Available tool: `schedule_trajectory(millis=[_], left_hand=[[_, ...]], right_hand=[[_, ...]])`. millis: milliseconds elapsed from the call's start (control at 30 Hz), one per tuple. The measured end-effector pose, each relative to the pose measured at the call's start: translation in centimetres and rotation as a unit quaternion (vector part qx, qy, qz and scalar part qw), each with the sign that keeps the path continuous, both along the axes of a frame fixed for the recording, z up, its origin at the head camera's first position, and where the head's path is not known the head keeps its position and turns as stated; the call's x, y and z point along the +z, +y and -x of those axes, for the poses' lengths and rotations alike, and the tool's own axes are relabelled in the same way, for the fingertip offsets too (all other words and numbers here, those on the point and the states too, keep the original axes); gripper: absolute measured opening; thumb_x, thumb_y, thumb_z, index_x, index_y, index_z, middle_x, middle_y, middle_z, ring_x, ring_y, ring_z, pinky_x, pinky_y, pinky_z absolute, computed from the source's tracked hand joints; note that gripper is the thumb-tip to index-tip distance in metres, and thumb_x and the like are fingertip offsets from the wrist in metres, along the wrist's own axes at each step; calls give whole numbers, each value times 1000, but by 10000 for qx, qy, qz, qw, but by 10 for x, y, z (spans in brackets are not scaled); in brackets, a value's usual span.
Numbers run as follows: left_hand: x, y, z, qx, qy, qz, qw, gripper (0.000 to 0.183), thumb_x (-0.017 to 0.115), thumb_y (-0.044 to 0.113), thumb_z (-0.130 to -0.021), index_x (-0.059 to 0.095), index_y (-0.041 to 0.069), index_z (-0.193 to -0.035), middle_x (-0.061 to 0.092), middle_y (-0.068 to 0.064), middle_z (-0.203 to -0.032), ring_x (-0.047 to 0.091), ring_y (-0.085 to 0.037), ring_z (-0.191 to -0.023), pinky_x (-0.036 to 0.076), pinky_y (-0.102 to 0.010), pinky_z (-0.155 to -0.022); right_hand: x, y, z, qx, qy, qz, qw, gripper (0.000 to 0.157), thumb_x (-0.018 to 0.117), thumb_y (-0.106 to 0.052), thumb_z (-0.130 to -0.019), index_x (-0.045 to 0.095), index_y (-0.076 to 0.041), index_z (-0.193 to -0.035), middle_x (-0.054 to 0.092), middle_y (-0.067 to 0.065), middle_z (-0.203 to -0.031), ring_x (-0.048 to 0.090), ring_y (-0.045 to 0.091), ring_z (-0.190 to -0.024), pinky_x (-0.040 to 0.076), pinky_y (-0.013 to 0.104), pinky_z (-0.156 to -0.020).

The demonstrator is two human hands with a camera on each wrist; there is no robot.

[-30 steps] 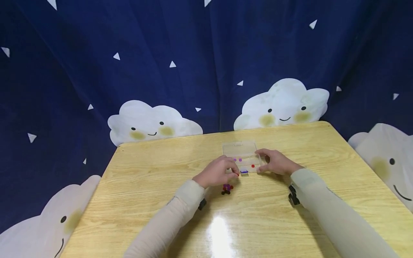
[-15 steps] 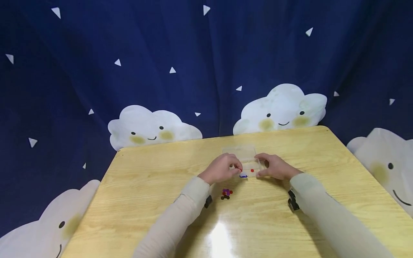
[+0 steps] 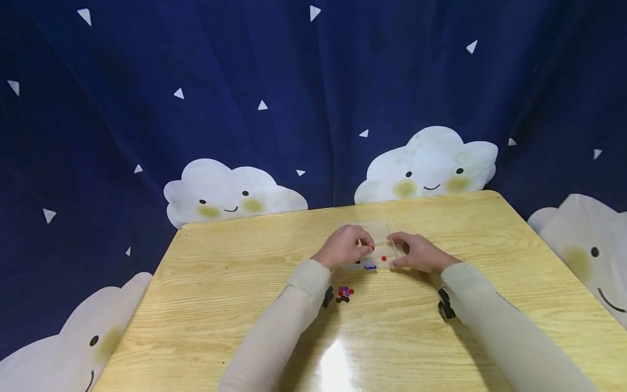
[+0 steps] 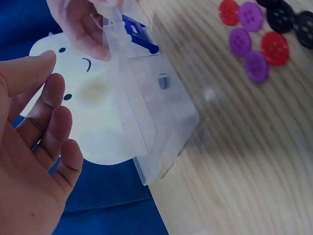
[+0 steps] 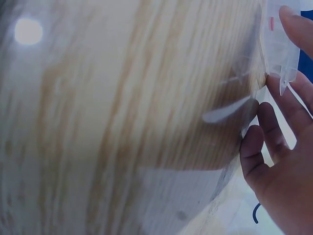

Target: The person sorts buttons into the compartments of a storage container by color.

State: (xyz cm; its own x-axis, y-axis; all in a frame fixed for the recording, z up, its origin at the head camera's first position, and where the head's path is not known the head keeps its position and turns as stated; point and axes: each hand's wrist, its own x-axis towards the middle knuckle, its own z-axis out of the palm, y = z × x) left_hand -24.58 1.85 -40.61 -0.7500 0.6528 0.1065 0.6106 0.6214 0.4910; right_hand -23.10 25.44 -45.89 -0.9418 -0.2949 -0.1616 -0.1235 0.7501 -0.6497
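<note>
In the head view, a clear plastic box point(image 3: 387, 251) with its lid raised stands on the table, a blue latch point(image 3: 370, 267) at its front. Over the box, my left hand point(image 3: 343, 247) pinches a red button point(image 3: 372, 249) between thumb and fingertips; the left wrist view hides that button behind the fingers. My right hand point(image 3: 418, 253) holds the box by its right side, thumb in front and fingers behind. Another red button point(image 3: 384, 258) lies inside the box. In the right wrist view, the fingers point(image 5: 252, 147) curve along the box's wall point(image 5: 288, 58).
Loose buttons lie on the table in front of the box: a purple button point(image 4: 256, 66), a red button point(image 4: 275, 48), a black button point(image 4: 280, 17) and several more. Behind the wooden table point(image 3: 235, 261) hangs a dark blue curtain point(image 3: 294, 65) with clouds.
My left hand has moved right and away from me, carrying the red button from the box's front left to over its middle. The right hand stays on the box's side.
</note>
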Motion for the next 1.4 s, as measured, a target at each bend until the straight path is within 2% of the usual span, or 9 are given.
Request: schedule_trajectory(millis=[267, 500, 767, 1033, 1300, 1400], left_hand=[[0, 6, 4, 101, -80, 41, 9999, 9, 69, 18, -92, 78, 17, -93, 73, 5, -91, 59, -4, -76, 47, -16, -70], [-4, 8, 7, 298, -224, 63, 9993, 9, 69, 19, -93, 78, 18, -93, 72, 6, -91, 59, -4, -78, 47, -16, -70], [-6, 13, 7, 391, -142, 200, 9989, 8, 70, 21, -92, 78, 19, -94, 74, 8, -92, 57, -6, -84, 47, -20, -81], [-8, 21, 5, 375, -197, 195, 9989, 9, 71, 19, -92, 79, 18, -94, 75, 7, -92, 59, -4, -79, 47, -15, -72], [-11, 25, 4, 473, 122, 581, 9971, 10, 71, 21, -92, 80, 21, -93, 76, 8, -93, 62, -10, -94, 49, -24, -90], [-10, 27, 5, 474, 155, 639, 9967, 10, 70, 22, -92, 80, 22, -93, 76, 10, -93, 63, -10, -96, 49, -24, -93]], right_hand=[[-2, 0, 0, -90, -127, -64, 9999, 76, 81, -35, -81, 47, -10, -144, 47, 21, -148, 49, 38, -128, 39, 57, -109], [1, -1, 0, -3, -110, 13, 9999, 75, 81, -35, -82, 47, -9, -144, 47, 21, -147, 49, 40, -128, 39, 58, -109], [3, -2, -1, -55, -136, -15, 9999, 77, 81, -36, -82, 46, -10, -145, 45, 23, -150, 48, 41, -131, 38, 58, -111], [2, -1, -1, -26, -104, -67, 9999, 76, 81, -34, -82, 46, -8, -145, 45, 23, -150, 47, 42, -133, 38, 59, -111], [3, -2, -1, 14, -110, -51, 9999, 76, 80, -34, -83, 45, -7, -145, 45, 23, -149, 47, 42, -132, 38, 59, -110], [4, -3, -1, 9, -115, -17, 9999, 77, 80, -34, -83, 45, -7, -145, 46, 23, -149, 48, 41, -130, 38, 58, -110]])
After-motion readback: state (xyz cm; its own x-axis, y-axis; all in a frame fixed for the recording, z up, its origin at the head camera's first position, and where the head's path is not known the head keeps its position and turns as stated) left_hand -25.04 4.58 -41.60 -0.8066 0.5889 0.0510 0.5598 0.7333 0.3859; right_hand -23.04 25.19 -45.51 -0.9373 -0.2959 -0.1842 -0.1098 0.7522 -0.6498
